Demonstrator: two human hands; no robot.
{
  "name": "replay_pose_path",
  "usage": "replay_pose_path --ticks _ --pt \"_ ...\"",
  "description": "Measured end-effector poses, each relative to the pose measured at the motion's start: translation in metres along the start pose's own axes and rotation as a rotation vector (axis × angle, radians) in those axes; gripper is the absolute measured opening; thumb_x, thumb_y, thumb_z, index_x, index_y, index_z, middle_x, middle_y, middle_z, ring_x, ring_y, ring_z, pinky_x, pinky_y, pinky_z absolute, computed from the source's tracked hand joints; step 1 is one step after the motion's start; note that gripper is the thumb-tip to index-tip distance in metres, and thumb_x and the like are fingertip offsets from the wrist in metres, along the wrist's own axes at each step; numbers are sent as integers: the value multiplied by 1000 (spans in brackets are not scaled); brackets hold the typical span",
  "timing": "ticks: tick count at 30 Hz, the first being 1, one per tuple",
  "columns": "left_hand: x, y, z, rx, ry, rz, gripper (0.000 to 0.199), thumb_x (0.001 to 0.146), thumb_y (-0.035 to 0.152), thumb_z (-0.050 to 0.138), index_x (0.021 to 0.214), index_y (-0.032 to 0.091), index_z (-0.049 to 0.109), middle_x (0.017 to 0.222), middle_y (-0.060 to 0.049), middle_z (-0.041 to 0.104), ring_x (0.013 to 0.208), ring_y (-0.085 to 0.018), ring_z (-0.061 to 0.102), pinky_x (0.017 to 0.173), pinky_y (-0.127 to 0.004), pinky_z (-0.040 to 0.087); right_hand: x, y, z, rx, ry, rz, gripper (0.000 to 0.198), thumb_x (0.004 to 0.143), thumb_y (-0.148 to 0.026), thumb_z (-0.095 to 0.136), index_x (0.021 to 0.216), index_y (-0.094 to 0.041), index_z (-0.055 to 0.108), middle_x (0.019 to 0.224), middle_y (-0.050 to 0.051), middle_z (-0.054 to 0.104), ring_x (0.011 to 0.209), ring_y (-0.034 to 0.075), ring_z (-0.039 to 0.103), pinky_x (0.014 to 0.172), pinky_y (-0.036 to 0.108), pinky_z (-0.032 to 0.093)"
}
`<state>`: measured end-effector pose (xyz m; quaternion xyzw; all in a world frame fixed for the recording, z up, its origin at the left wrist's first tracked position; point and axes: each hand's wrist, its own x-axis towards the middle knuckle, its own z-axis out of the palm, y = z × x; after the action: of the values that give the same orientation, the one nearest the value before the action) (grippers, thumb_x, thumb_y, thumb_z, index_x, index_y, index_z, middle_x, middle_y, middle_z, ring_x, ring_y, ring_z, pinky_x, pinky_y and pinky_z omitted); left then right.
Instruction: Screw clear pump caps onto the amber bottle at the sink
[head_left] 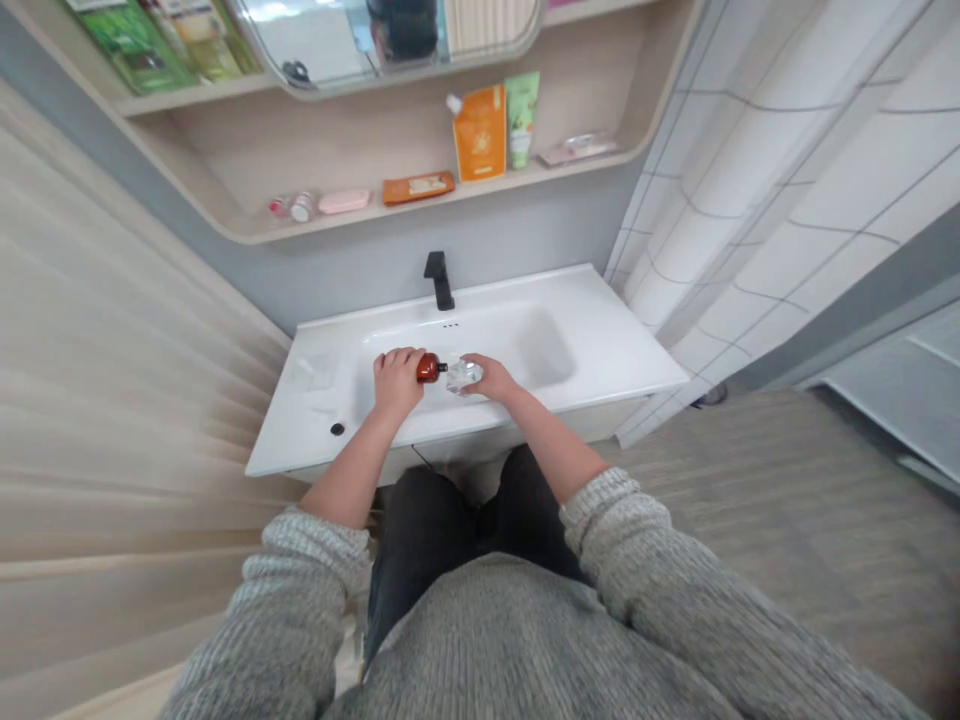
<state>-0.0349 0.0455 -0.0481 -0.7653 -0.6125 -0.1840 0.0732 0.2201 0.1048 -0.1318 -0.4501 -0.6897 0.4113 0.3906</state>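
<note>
My left hand [397, 382] is wrapped round a brown bottle [428, 368], tipped on its side with its dark neck facing right. A clear faceted glass [463, 376] is in my right hand [491, 376], its opening turned toward the bottle neck. Neck and glass are very close; whether they touch I cannot tell. Both hands are over the front part of the white sink basin [536, 345]. Any liquid passing between the two is too small to make out.
A black faucet [439, 281] stands behind the basin. A small black cap [337, 429] lies on the left counter, near a clear item [313, 372]. Above, a shelf [315, 228] holds an orange pouch [481, 135], a green tube [520, 120] and other toiletries. A curtain [112, 380] hangs at left.
</note>
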Motion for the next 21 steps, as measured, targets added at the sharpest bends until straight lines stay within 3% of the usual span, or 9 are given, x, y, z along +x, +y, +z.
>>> replay_pose_path --ticks 11,18,21 --pt "-2 4 -1 -12 -22 -27 59 94 17 64 153 24 71 153 -17 72 145 -40 59 125 -58 34 1 -1 -1 -4 -6 5 87 56 -23 104 140 -24 80 140 7 81 132 34 75 125 47 53" --pt "-1 7 3 -90 -11 -113 61 90 16 71 151 26 72 149 -16 75 141 -41 63 120 -58 45 0 -3 -1 13 -3 14 83 56 -26 103 135 -26 79 134 4 81 126 32 75 121 47 54" --pt "2 4 9 -235 1 -187 67 81 16 81 147 26 73 148 -15 76 139 -41 67 118 -56 51 0 -3 -3 13 -9 4 80 57 -28 101 133 -26 77 132 5 80 121 31 74 116 46 56"
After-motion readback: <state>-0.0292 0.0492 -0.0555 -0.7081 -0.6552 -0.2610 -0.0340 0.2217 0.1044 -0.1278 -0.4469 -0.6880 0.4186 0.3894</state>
